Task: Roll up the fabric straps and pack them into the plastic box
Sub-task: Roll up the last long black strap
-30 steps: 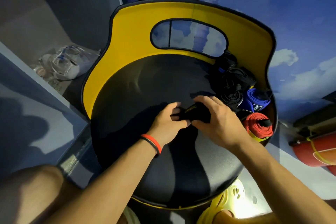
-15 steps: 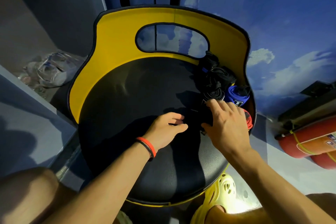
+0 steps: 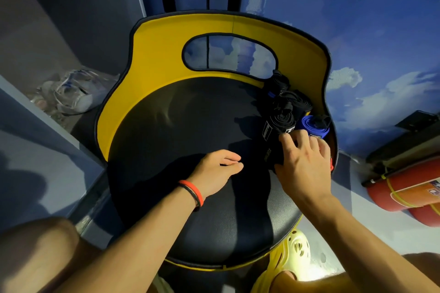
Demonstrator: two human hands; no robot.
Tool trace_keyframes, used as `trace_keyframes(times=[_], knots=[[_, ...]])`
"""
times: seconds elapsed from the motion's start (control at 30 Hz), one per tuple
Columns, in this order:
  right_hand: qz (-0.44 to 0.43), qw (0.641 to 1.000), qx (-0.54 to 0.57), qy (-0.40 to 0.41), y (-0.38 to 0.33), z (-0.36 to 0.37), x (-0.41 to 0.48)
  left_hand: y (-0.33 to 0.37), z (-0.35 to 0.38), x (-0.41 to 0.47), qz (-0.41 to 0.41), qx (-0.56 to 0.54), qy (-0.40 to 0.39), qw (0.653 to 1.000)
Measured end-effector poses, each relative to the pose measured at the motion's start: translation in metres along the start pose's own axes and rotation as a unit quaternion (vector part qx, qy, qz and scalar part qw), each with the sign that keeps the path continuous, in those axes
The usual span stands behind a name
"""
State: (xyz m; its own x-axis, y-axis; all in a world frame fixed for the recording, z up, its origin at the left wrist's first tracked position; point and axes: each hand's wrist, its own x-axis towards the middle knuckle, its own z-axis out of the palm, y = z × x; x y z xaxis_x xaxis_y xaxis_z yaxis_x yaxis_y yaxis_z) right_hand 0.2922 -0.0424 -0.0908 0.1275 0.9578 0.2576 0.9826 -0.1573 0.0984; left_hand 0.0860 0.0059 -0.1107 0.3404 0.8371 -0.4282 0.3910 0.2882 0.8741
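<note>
At the seat's [image 3: 178, 135] right edge our right hand [image 3: 302, 164] grips one black roll [image 3: 269, 156] beside one blue roll [image 3: 312, 126]; left hand [image 3: 214, 171] relaxed, empty.

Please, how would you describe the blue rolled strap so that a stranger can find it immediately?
Find the round black seat with the yellow backrest. At its right edge, against the backrest, lies a cluster of rolled straps, just beyond the fingertips of the right hand. The blue rolled strap is the only blue one; the black rolls are its neighbours.
</note>
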Motion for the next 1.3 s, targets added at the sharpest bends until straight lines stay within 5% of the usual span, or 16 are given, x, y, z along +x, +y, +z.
trace_keyframes(times=[0.33,0.47,0.93,1.17,1.3], knots=[[-0.071,0.992,0.104,-0.01,-0.028,-0.036,-0.014,0.009,-0.016,-0.023,0.025,-0.014,0.046,0.999],[-0.092,0.969,0.207,-0.101,-0.039,-0.054,-0.019,0.018,-0.046,-0.046,0.046,-0.006,0.111,0.993],[-0.186,0.898,0.393,-0.064,-0.17,-0.16,0.034,0.062,-0.176,-0.168,0.116,-0.06,0.335,0.933],[-0.259,0.848,0.463,-0.003,-0.269,-0.258,0.055,0.095,-0.266,-0.263,0.194,-0.007,0.47,0.861],[-0.285,0.822,0.493,0.01,-0.312,-0.302,0.065,0.125,-0.31,-0.317,0.218,0.131,0.562,0.787]])
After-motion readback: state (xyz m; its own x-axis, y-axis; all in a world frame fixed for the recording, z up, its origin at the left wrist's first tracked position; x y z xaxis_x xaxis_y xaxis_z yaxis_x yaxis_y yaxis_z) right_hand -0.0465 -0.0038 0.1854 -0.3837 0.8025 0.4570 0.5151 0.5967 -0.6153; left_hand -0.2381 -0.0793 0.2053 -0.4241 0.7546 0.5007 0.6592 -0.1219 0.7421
